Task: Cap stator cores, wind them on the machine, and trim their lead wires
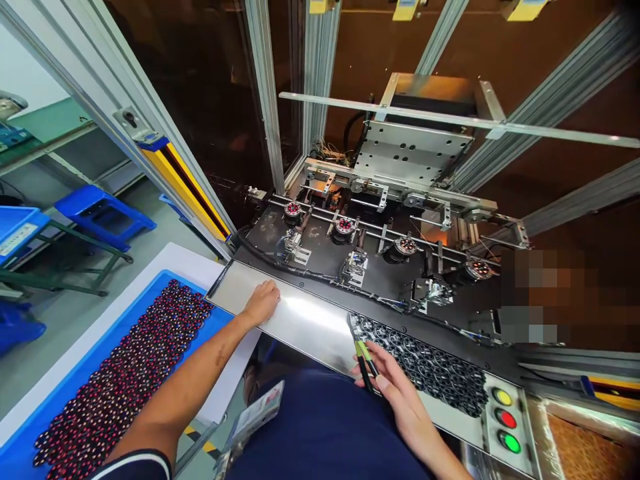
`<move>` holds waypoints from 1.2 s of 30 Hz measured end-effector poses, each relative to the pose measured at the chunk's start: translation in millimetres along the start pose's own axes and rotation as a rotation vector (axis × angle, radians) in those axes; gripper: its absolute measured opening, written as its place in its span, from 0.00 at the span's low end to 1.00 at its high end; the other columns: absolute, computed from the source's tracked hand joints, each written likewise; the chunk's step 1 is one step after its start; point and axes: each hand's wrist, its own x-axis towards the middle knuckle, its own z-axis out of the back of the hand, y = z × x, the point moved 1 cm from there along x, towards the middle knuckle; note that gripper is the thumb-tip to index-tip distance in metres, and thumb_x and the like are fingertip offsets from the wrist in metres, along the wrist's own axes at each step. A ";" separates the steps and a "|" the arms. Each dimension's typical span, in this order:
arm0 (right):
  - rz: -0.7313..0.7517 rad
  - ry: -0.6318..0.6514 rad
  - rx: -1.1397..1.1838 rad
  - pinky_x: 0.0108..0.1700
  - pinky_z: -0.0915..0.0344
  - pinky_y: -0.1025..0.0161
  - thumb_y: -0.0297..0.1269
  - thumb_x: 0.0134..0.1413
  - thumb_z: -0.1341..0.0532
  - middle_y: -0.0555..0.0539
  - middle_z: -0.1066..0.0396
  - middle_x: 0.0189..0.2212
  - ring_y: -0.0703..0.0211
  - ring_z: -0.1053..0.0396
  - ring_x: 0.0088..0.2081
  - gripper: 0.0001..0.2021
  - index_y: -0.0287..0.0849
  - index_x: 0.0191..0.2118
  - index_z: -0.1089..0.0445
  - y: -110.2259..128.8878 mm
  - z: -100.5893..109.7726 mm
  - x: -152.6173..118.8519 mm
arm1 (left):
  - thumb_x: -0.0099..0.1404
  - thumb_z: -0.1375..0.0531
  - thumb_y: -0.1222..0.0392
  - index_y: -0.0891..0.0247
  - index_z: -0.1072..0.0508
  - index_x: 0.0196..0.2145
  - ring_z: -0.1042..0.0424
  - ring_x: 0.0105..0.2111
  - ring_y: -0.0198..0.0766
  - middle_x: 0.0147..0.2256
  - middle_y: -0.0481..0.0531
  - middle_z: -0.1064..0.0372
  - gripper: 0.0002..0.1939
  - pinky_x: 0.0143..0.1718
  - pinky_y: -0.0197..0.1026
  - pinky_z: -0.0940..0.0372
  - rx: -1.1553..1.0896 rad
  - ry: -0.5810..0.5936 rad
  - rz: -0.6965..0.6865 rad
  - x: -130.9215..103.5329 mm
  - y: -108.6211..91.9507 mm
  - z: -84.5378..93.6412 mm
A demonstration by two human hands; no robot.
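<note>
Left hand curled, seemingly resting on the left part of the metal tray, near its near edge; palm side hidden, can't tell if anything is in it. Probably there for support. Right hand grasps pliers by the green-and-black handles, tips pointing far and slightly left, at the left end of the packed black round parts; grip looks low on the handles, likely to keep fingers clear of the tips. Those parts fill the right half of the tray in tight rows, presumably to save space and keep them in reach. Yellow button, red button and green button line up at the tray's right end, likely for easy pressing. Far side: a row of fixtures with round pieces on top, spaced apart, probably one per station. Left: blue tray of dark, red-dotted pieces on a white bench, beside the person, apparently within arm's reach.
</note>
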 end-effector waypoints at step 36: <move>-0.103 -0.074 0.558 0.21 0.34 0.74 0.41 0.61 0.42 0.57 0.37 0.26 0.70 0.34 0.22 0.09 0.44 0.44 0.39 145.3 -274.4 306.7 | 0.70 0.43 0.49 0.59 0.28 0.33 0.25 0.29 0.46 0.27 0.55 0.27 0.13 0.32 0.45 0.31 -0.054 -0.556 0.139 -49.3 -62.3 -50.5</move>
